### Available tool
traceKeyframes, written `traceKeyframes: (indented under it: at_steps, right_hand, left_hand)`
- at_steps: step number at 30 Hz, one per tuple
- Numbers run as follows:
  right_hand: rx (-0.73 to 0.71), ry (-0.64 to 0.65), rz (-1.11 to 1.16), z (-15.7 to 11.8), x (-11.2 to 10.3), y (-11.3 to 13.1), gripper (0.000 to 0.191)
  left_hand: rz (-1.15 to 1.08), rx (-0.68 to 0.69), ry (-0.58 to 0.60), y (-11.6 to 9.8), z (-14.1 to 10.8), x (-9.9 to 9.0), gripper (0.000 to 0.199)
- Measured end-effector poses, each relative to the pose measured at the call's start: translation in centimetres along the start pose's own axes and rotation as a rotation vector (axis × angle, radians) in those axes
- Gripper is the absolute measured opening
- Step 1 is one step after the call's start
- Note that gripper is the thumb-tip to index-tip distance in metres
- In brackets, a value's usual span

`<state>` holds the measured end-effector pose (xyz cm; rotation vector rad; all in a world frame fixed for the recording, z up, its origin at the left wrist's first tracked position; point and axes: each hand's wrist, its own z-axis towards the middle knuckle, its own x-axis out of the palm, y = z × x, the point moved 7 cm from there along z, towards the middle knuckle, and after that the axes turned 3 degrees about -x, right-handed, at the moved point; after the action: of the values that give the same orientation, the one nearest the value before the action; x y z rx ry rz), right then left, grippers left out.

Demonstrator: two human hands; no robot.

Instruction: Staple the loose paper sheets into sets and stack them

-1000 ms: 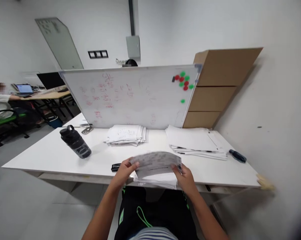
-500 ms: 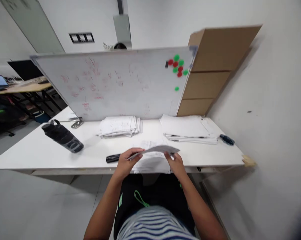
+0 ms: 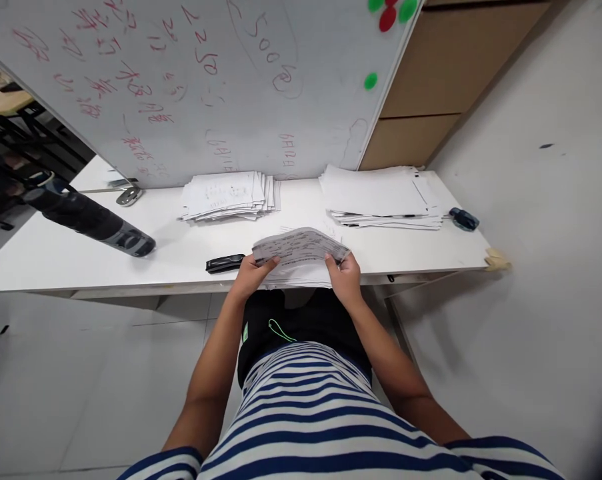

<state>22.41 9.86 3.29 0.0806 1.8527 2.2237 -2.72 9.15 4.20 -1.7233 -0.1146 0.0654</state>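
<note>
The held sheet is matt paper, the stapler glossy.

You have a bare strip of tabletop between the left paper stack and the right paper stack; the whiteboard closes its far end; the black stapler crowds your left hand.

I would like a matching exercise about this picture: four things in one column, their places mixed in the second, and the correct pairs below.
1. bent paper
2. stapler
3. bottle
4. cardboard boxes

A. left of the stapler
B. to the right of the whiteboard
C. held between left hand and right hand
D. lying on the desk, close to the left hand

Pairs: 1-C, 2-D, 3-A, 4-B
</note>
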Motion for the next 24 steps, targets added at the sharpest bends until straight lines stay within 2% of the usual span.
traceKeyframes:
  at_steps: [4, 10, 12, 14, 16, 18, 20, 22, 24]
  right_hand:
    - [0.001, -0.016, 0.007, -1.3, -0.5, 0.3, 0.035]
    - [-0.059, 0.081, -0.237, -2.0, -1.1, 0.9, 0.032]
    - [-0.096, 0.122, -0.322, -1.9, -1.3, 1.2, 0.032]
    - [-0.127, 0.133, -0.369, -1.9, -1.6, 1.6, 0.032]
    - [-0.1, 0.13, -0.336, -1.8, -2.0, 1.6, 0.032]
    - [-0.014, 0.141, -0.211, -1.8, -2.2, 1.2, 0.031]
    - [0.099, 0.179, -0.021, -1.8, -1.8, 0.4, 0.03]
    - [0.216, 0.225, 0.139, -1.9, -1.0, -0.4, 0.029]
    - [0.31, 0.265, 0.213, -2.1, -0.1, -1.1, 0.03]
  left_hand:
    - [0.089, 0.053, -0.045, -0.9, -0.7, -0.3, 0.042]
    - [0.227, 0.131, -0.133, -1.2, -1.4, -0.9, 0.032]
    - [0.233, 0.136, -0.166, -1.4, -1.7, -0.9, 0.037]
    - [0.226, 0.194, -0.195, -2.2, -2.3, -1.3, 0.052]
    - [0.291, 0.304, -0.249, -3.4, -2.9, -2.4, 0.074]
    - [0.466, 0.384, -0.311, -4.1, -3.2, -4.3, 0.086]
    - [0.717, 0.375, -0.346, -3.6, -2.8, -6.5, 0.082]
    - [0.956, 0.299, -0.333, -2.1, -1.8, -8.7, 0.075]
    - [1.063, 0.239, -0.308, -0.5, -0.7, -10.4, 0.063]
